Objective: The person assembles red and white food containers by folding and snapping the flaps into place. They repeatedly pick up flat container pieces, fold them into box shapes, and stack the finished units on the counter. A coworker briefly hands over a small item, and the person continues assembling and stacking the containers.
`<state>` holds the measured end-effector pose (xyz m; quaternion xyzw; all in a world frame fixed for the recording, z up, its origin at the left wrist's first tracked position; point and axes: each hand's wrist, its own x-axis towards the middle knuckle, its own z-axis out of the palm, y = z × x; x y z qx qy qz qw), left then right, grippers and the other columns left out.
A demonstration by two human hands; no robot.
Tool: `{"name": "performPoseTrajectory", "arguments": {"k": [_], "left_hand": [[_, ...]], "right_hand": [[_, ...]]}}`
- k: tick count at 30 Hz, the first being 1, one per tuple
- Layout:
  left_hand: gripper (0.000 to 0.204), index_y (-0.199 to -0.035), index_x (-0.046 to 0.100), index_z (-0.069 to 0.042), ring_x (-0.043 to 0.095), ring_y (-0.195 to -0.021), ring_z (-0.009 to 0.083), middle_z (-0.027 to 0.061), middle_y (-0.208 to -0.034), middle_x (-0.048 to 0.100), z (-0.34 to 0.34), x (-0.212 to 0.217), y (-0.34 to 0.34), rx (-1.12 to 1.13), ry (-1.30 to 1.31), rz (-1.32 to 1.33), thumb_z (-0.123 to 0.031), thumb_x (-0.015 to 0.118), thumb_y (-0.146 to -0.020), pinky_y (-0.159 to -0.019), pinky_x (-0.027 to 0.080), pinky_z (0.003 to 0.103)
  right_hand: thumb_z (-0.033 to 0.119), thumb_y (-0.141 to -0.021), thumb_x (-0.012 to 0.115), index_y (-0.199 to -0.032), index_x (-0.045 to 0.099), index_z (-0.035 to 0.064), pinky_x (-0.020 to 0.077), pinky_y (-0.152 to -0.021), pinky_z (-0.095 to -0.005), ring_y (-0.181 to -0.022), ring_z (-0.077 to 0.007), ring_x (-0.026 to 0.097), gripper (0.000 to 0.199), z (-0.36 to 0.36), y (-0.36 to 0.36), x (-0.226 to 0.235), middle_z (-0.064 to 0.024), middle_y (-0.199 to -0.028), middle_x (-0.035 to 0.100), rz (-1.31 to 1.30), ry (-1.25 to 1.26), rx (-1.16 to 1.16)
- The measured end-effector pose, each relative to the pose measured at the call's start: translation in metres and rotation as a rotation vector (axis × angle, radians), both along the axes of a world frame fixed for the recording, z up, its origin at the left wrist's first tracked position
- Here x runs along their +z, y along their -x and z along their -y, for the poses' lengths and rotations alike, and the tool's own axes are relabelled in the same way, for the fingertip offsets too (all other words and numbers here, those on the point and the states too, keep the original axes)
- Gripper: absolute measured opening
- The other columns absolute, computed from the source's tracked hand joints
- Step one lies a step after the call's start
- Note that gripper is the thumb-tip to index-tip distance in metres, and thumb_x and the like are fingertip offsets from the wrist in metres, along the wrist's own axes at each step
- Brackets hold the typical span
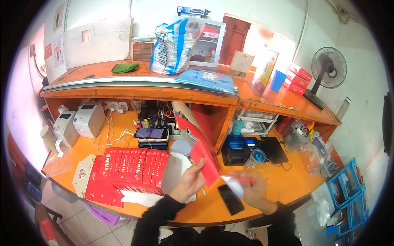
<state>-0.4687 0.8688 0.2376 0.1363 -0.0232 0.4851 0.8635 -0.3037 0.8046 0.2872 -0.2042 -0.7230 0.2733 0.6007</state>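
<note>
1. From where I stand, at the left there is a row of red flat packets (135, 166) leaning closely together on the orange desk (283, 186).
2. To the right of this row is the left hand (191, 180), its fingers pointing up and away from the person. It grasps the left edge of a red card (209, 164), between thumb and fingers as it seems.
3. The red card is above the desk, just beyond and to the right of this hand, so the left hand is the nearer one. Its long axis slants: far end to the left, near end to the right.
4. Next comes a white piece (234, 185) at the card's near end; whether the two are joined, I cannot tell.
5. Below it, a dark phone (231, 199) lies on the desk.
6. Rightmost, the right hand (254, 188) is blurred, reaching inward to the left, its fingers bent. It appears to pinch the white piece, but the exact grip I cannot tell.
</note>
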Motion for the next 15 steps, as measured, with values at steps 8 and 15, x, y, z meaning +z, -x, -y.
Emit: {"name": "performPoseTrajectory", "arguments": {"k": [8,15], "left_hand": [[0.031,-0.120,0.041,-0.001,0.053,-0.104,0.0202,0.0098,-0.113,0.054,0.004,0.002,-0.017,0.242,-0.462,-0.507,-0.009,0.043,-0.090,-0.088,0.044,0.034],[0.031,-0.119,0.040,0.002,0.051,-0.103,0.0159,0.0092,-0.114,0.050,0.016,-0.018,-0.056,0.486,-0.572,-0.590,-0.010,0.043,-0.091,-0.087,0.043,0.029]], "right_hand": [[0.004,-0.067,0.063,-0.102,0.059,0.0049,0.0496,-0.065,-0.0273,-0.078,-0.0237,0.054,0.036,-0.006,-0.028,0.001,-0.0090,-0.111,0.058,0.859,-0.706,-0.706],[0.008,-0.067,0.065,-0.107,0.058,0.0049,0.0475,-0.071,-0.0316,-0.088,-0.0284,0.052,0.041,-0.024,-0.016,-0.034,-0.0106,-0.121,0.051,0.765,-0.416,-0.840]]}}
